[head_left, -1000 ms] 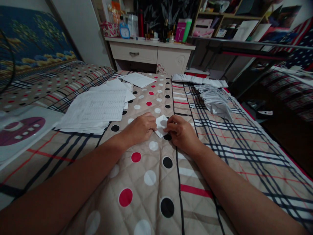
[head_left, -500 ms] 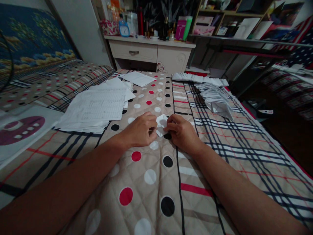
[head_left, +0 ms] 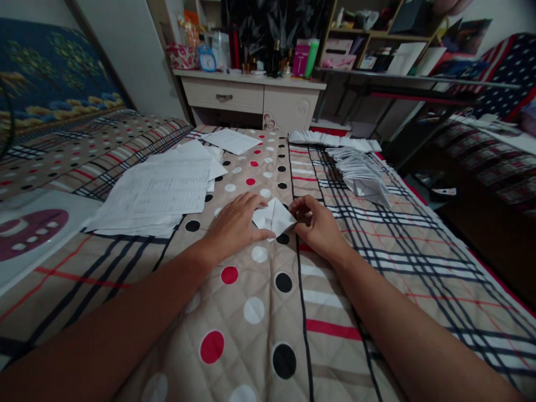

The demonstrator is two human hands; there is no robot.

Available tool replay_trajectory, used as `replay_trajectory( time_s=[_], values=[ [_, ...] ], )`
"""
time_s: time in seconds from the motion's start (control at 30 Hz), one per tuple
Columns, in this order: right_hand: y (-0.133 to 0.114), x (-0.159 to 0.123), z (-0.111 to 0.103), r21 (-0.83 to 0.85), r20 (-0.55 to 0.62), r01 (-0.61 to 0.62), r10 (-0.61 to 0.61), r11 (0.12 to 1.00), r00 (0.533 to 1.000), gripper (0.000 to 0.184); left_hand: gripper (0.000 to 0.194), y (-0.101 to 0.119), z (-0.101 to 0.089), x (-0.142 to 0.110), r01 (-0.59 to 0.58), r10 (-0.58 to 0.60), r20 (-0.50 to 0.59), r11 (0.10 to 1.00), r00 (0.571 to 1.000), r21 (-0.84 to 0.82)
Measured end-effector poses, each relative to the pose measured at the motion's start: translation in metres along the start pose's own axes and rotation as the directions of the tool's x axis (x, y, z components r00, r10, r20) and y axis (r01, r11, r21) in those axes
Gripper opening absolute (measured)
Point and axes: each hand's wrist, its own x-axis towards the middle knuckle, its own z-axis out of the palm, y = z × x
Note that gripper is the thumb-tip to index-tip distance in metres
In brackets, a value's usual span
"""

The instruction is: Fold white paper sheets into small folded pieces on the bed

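Note:
A small folded white paper with diamond-like points and creases lies on the quilt between my hands. My left hand grips its left side, the thumb along the near edge and the fingers at the far edge. At its right corner is my right hand, fingers curled and thumb against the corner; the exact contact is partly hidden. To the right lies a fanned row of folded white paper pieces. Behind it stretches another long row of folded paper.
Printed sheets are piled on the left, with a stack of white paper beyond. A white plastic bag with a purple print lies at the far left. Past the quilt stands a white dresser holding a blue clock and bottles.
The folded paper now spreads wider, showing a central crease and side points. My left thumb and fingers have parted over it; my right hand has shifted slightly right. The view has tilted slightly.

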Motion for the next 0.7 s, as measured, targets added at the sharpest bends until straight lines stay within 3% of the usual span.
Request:
replay_trajectory(
  time_s=[0.13,0.27,0.5,0.7],
  values=[
    [-0.001,0.004,0.003,0.166,0.036,-0.126,0.122,0.978,0.992,0.029,0.084,0.000,0.003,0.001,0.097,-0.097,0.011,0.995,0.995,-0.017],
    [0.000,0.006,0.011,0.180,0.049,-0.184,0.178,0.966,0.983,0.031,0.094,0.001,0.005,0.001,0.201,-0.199,0.032,0.976,0.979,-0.084],
    [0.007,0.008,0.012,0.213,0.115,-0.200,0.179,0.956,0.977,0.024,0.094,0.000,0.011,0.002,0.234,-0.232,0.040,0.926,0.972,-0.295],
    [0.005,0.006,0.010,0.211,0.145,-0.194,0.165,0.958,0.975,0.022,0.085,0.005,0.011,0.002,0.260,-0.268,0.025,0.898,0.963,-0.354]
  ],
)
